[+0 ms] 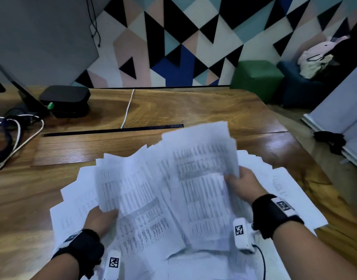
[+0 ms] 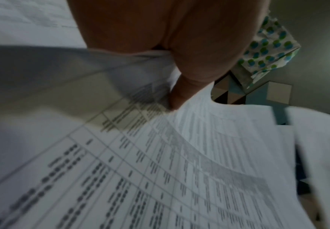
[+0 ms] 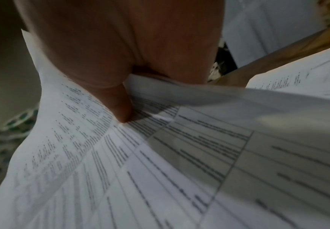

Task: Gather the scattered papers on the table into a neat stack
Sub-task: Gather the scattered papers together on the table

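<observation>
Papers point(image 1: 173, 199) fanned, long axes pointing away; left hand point(image 1: 100, 219), right hand point(image 1: 244, 184) pinching edges.

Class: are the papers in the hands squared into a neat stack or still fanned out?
Fanned out: the papers splay at differing angles, corners unaligned.

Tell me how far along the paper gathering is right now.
About midway. Done: many sheets are pulled together. In hand: the left hand and right hand each grip a side of the fanned bundle of papers. Left: loose sheets on the wooden table, and squaring the edges.
</observation>
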`<state>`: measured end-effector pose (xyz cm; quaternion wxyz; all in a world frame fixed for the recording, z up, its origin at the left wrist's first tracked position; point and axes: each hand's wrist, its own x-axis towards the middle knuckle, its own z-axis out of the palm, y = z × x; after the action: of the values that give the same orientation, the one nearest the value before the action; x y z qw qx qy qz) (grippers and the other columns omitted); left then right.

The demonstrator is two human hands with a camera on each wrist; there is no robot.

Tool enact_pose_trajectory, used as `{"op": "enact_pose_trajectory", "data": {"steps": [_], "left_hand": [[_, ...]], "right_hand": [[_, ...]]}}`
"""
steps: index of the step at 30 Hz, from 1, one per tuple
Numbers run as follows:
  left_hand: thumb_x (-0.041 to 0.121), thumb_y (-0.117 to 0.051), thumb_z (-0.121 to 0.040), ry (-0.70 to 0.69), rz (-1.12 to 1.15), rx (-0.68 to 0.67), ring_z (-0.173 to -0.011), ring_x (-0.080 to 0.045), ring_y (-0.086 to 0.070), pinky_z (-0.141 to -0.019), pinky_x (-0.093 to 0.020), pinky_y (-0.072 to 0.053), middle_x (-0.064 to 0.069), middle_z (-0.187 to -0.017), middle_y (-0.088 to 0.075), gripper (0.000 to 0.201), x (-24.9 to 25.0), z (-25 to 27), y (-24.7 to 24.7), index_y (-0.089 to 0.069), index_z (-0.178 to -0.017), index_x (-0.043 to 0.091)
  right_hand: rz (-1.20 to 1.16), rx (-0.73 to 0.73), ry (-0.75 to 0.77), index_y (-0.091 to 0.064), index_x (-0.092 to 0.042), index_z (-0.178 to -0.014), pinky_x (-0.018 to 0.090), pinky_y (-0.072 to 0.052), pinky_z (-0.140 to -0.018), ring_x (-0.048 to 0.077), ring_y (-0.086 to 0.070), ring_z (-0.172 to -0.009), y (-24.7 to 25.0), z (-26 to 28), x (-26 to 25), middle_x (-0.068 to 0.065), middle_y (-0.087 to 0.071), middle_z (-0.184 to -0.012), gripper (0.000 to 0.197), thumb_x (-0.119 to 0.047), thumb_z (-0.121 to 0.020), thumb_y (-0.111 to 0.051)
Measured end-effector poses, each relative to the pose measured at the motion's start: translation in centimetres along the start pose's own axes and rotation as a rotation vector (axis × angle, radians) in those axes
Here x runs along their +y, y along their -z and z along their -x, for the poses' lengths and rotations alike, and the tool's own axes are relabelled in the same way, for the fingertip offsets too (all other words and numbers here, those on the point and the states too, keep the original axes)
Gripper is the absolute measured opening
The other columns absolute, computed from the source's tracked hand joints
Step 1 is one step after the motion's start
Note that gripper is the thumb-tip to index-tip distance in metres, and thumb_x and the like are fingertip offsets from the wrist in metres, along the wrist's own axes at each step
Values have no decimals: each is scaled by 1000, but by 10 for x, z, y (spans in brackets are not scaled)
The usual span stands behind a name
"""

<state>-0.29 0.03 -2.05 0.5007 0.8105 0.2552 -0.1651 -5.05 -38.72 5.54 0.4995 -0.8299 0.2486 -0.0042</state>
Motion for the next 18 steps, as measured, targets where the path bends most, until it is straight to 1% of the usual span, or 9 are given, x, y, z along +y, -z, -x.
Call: {"op": "enact_pose_trajectory", "data": {"steps": [2, 4, 5, 7, 10, 12, 14, 16, 18], "left_hand": [[8, -61, -86, -51, -55, 130, -85, -33, -62, -82, -37, -50, -16, -94, -67, 8, 4, -3, 7, -63, -92, 3], [8, -60, -86, -79, -74, 175, -89, -35, -63, -82, -37, -49, -17, -97, -66, 15, 9, -5, 13, -64, -99, 3], [8, -60, -86, -86, -84, 148, -86, -34, -63, -80, -36, -50, -17, -96, -67, 16, 12, -3, 14, -65, -100, 2], [8, -61, -87, -113, -70, 14, -76, -29, -64, -70, -33, -51, -15, -89, -70, 11, 19, 6, 10, -66, -95, 4], [10, -64, -86, -87, -61, -208, -73, -34, -71, -65, -35, -56, -14, -84, -75, 15, 26, 18, -3, -71, -97, 3], [13, -65, -82, -9, -32, -289, -78, -38, -73, -74, -47, -59, -17, -84, -77, 21, 24, 19, -14, -73, -97, 0], [18, -63, -83, 84, 80, -308, -88, -41, -72, -86, -56, -55, -21, -90, -76, 28, 22, 19, -24, -72, -101, -3], [38, -61, -89, 163, 298, -316, -100, -38, -69, -96, -53, -51, -17, -103, -75, 39, 20, 19, -33, -70, -110, 6], [60, -64, -80, 186, 365, -359, -104, -31, -67, -99, -46, -48, -7, -104, -75, 51, 21, 22, -38, -70, -107, 17]], "right_hand": [[-171, 51, 1, -68, -8, -93, 36, -54, -78, 26, -69, -87, 14, -9, -5, 12, -74, -92, 10, -4, -92, -59], [-395, -9, 8, -68, -14, -98, 26, -58, -76, 14, -73, -87, 21, -11, -16, -3, -77, -90, 16, -2, -93, -59], [-472, -58, -8, -69, -15, -100, 23, -58, -74, 12, -74, -86, 21, -9, -20, -5, -78, -91, 18, -2, -94, -58], [-492, -155, -54, -70, -12, -100, 30, -57, -77, 19, -73, -89, 8, -7, -28, 2, -77, -97, 17, -2, -93, -59], [-294, -238, -88, -72, -6, -100, 36, -58, -80, 27, -72, -92, -31, -3, -24, 9, -76, -98, 15, -2, -89, -63], [-115, -282, -140, -71, -4, -103, 36, -57, -80, 29, -71, -91, -58, 0, -10, 12, -74, -99, 19, -6, -86, -62], [80, -343, -204, -67, -3, -101, 32, -58, -72, 25, -69, -81, -81, 5, 9, 11, -71, -95, 18, -10, -86, -59], [248, -380, -257, -60, -6, -96, 31, -58, -65, 19, -62, -71, -97, 12, 21, 7, -64, -88, 11, -13, -89, -56], [300, -376, -255, -58, -9, -100, 39, -58, -80, 21, -59, -77, -107, 20, 24, 6, -60, -92, 13, -17, -90, -55]]}}
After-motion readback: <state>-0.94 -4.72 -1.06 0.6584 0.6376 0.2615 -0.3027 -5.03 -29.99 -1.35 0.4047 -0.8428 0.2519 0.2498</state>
